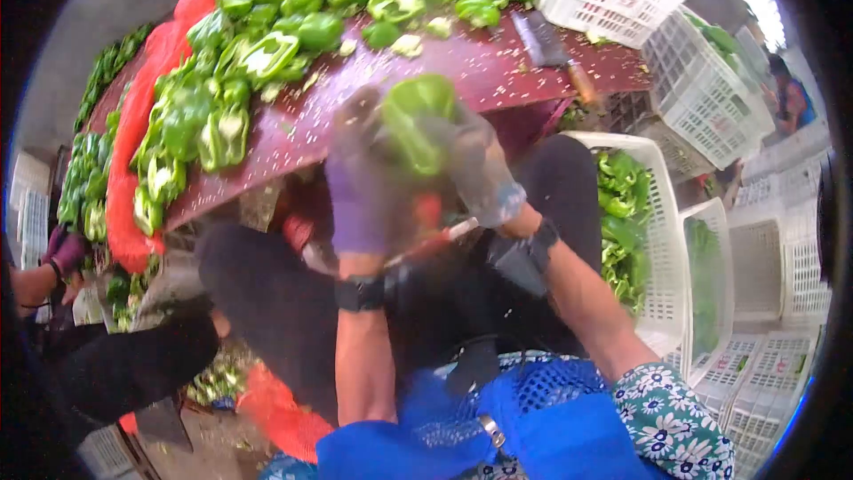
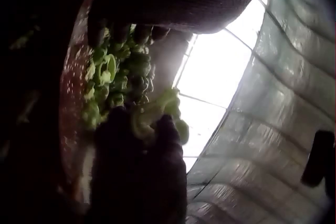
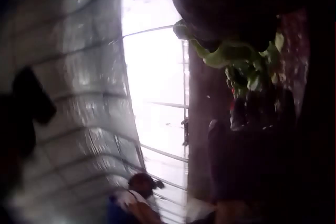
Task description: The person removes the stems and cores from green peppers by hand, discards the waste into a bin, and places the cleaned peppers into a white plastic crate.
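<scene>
In the head view, a green pepper piece (image 1: pixel 422 120) is held up over the lap, and the gloved right hand (image 1: pixel 480 169) grips its right side. Close on its left is the gloved left hand (image 1: pixel 360 173), blurred. The left wrist view shows dark fingers pinching the pale-edged pepper (image 2: pixel 152 116), with fingertips of another hand above. From the right wrist, the pepper (image 3: pixel 226 53) hangs under the dark right hand (image 3: pixel 231 8), and the left hand (image 3: pixel 252 145) below has its fingers extended. Whether the left hand touches the pepper is unclear.
Whole and cut peppers (image 1: pixel 302 0) cover the red table (image 1: pixel 409 62), edged by red netting (image 1: pixel 133 151). A wooden-handled cleaver (image 1: pixel 542 40) lies at the right. White crates (image 1: pixel 657 240) stand on the right, one holding cut peppers. Another person's gloved hand (image 1: pixel 67 249) is at far left.
</scene>
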Available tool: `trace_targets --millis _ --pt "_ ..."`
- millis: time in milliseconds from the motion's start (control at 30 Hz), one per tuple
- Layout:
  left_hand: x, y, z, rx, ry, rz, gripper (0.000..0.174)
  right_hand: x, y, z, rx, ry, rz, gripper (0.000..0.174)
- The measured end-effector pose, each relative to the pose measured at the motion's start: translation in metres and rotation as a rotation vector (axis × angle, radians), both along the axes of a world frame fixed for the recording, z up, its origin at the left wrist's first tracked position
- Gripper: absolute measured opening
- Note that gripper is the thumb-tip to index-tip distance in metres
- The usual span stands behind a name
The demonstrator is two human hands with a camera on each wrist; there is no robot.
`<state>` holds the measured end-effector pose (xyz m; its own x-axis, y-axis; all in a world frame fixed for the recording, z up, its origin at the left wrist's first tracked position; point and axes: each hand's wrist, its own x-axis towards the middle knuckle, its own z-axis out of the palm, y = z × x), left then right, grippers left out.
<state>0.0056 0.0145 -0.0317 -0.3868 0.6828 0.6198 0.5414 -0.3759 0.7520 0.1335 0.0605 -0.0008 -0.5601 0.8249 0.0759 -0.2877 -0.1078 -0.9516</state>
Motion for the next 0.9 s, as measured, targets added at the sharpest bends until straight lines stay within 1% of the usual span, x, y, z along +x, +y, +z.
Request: trace_targets --millis 33,67,100,133,167,200,267,300,333,367,400,433,500,533,567,600,633,700,733,800,833,867,900 --pt "0.022 -0.012 0.029 -0.002 -0.945 -0.234 0.052 0.007 -0.003 0.011 0.226 -0.155 -0.251 0.043" --pt "0.034 -0.007 0.040 -0.003 -0.943 -0.254 0.052 0.013 -0.009 0.016 0.439 -0.312 -0.502 0.044" --pt "0.044 -0.003 0.048 -0.064 -1.164 -0.257 0.054 0.020 -0.013 0.016 0.447 -0.315 -0.512 0.044" --pt "0.053 0.003 0.052 -0.130 -1.383 -0.259 0.056 0.028 -0.016 0.014 0.693 -0.415 -0.509 0.046" --pt "0.065 -0.006 0.038 -0.179 -1.048 -0.369 0.057 0.038 -0.020 0.012 0.929 -0.519 -0.505 0.048" --pt "0.063 -0.002 0.031 -0.184 -1.044 -0.384 0.057 0.048 -0.021 0.010 1.165 -0.624 -0.495 0.049" --pt "0.054 0.008 0.016 -0.232 -0.977 -0.541 0.057 0.100 -0.014 0.023 1.010 -0.694 -0.520 0.054" --pt "0.044 0.004 -0.001 -0.205 -0.114 -0.306 0.055 0.127 -0.009 0.034 1.016 -0.705 -0.533 0.054" --pt "0.033 0.002 -0.002 -0.193 -0.119 -0.323 0.055 0.155 -0.005 0.048 0.985 -0.986 -0.616 0.053" --pt "0.024 0.002 -0.004 -0.208 -0.565 -0.323 0.052 0.178 -0.001 0.061 0.936 -1.269 -0.695 0.051" --pt "0.014 0.003 -0.006 -0.224 -1.010 -0.311 0.050 0.186 0.004 0.067 0.868 -1.545 -0.767 0.049" --pt "0.005 0.004 -0.013 -0.220 -1.014 -0.319 0.050 0.183 0.013 0.069 0.873 -1.551 -0.775 0.049" --pt "-0.009 0.009 -0.032 -0.047 -1.330 -0.261 0.036 0.170 0.045 0.072 1.022 -1.398 -0.681 0.045" --pt "-0.010 0.011 -0.036 -0.051 -1.332 -0.260 0.036 0.153 0.066 0.070 0.982 -1.346 -0.583 0.044" --pt "-0.011 0.013 -0.039 -0.089 -1.289 -0.207 0.037 0.131 0.095 0.063 0.942 -1.290 -0.487 0.044" --pt "-0.013 0.017 -0.041 -0.123 -1.244 -0.153 0.039 0.114 0.133 0.045 1.065 -1.259 -0.475 0.045" --pt "-0.012 0.019 -0.039 -0.123 -1.245 -0.145 0.039 0.098 0.173 0.024 1.188 -1.221 -0.459 0.046" --pt "-0.012 0.018 -0.032 -0.139 -1.369 -0.137 0.039 0.059 0.232 0.009 1.176 -1.247 -0.440 0.051" --pt "-0.013 0.018 -0.033 -0.134 -1.359 -0.118 0.039 0.041 0.258 0.000 1.175 -1.228 -0.430 0.051" --pt "-0.016 0.018 -0.039 -0.169 -1.320 -0.116 0.040 0.010 0.294 -0.019 0.978 -1.470 -0.386 0.056" --pt "-0.019 0.015 -0.044 -0.165 -1.329 -0.153 0.043 0.008 0.300 -0.026 0.958 -1.427 -0.408 0.054" --pt "-0.020 0.012 -0.045 -0.162 -1.328 -0.137 0.043 0.011 0.304 -0.033 0.938 -1.390 -0.429 0.051" --pt "-0.018 0.012 -0.040 -0.175 -1.292 -0.146 0.044 0.007 0.300 -0.035 0.963 -1.290 -0.586 0.044"
